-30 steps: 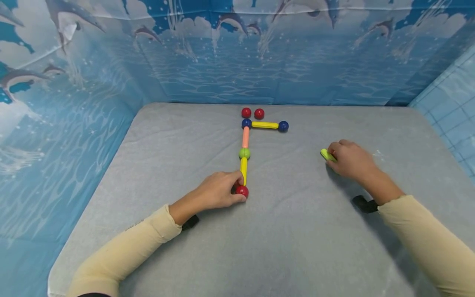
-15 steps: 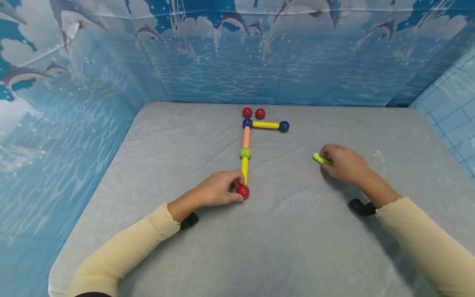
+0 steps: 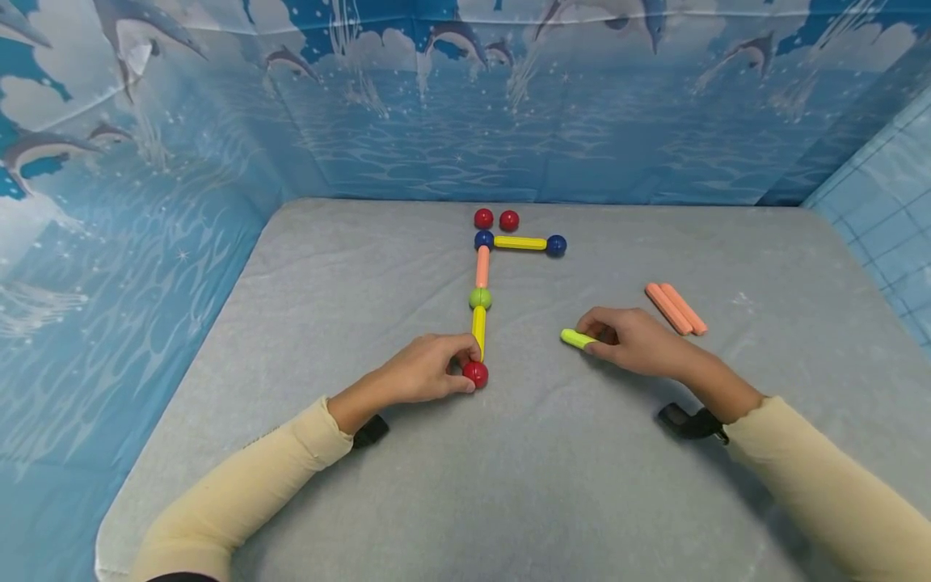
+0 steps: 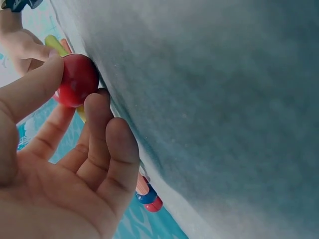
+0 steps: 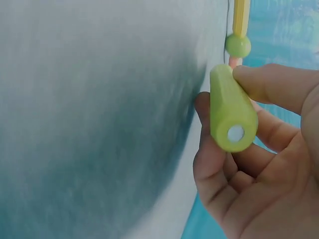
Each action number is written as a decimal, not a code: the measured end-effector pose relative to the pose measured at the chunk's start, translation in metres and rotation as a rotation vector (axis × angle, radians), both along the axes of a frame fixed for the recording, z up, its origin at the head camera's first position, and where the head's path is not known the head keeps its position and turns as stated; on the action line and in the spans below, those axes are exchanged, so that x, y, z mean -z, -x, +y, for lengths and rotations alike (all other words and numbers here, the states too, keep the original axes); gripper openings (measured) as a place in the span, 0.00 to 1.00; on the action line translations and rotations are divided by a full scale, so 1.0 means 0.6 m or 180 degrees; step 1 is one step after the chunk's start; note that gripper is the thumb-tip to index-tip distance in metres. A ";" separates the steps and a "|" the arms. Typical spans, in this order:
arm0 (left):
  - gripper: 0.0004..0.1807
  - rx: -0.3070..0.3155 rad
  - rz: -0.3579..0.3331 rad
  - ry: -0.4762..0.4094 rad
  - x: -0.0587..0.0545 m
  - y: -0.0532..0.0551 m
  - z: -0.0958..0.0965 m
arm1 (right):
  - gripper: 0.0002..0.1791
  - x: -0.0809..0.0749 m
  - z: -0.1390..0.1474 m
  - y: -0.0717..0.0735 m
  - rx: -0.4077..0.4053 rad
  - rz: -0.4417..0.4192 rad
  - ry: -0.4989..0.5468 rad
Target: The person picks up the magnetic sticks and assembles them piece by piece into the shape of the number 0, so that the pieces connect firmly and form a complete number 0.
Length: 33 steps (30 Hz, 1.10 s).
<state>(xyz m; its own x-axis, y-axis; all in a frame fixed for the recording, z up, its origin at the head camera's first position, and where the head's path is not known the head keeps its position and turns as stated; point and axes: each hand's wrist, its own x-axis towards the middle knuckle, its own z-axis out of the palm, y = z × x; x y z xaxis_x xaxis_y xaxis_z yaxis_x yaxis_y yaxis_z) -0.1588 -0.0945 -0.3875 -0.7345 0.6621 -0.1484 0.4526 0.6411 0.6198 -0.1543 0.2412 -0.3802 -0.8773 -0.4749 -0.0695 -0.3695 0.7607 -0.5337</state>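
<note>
My left hand (image 3: 422, 370) pinches a glossy red ball (image 3: 476, 374) between thumb and fingers; the left wrist view shows the red ball (image 4: 79, 79) close up. It ends a chain: a yellow rod (image 3: 478, 330), a green ball (image 3: 480, 298), a salmon rod (image 3: 482, 267) and a dark blue ball (image 3: 483, 240). From that corner another yellow rod (image 3: 520, 242) runs right to a second blue ball (image 3: 556, 246). To the right of the chain, my right hand (image 3: 638, 343) holds a light green magnetic rod (image 5: 229, 107), whose near end shows a pale metal disc.
Two loose red balls (image 3: 509, 221) lie behind the corner, near the back edge of the grey cloth-covered table (image 3: 364, 485). Beyond my right hand, two salmon rods (image 3: 667, 309) lie side by side. A blue dolphin-print curtain (image 3: 465, 137) hangs behind the table.
My right hand has moved left and toward me with the green rod, bringing the two salmon rods into view behind it. My left hand stays at the red ball.
</note>
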 end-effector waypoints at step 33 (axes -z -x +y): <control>0.13 0.0003 0.0030 -0.0001 0.000 0.002 0.000 | 0.13 0.004 -0.118 -0.028 -0.0606 -0.0163 0.0204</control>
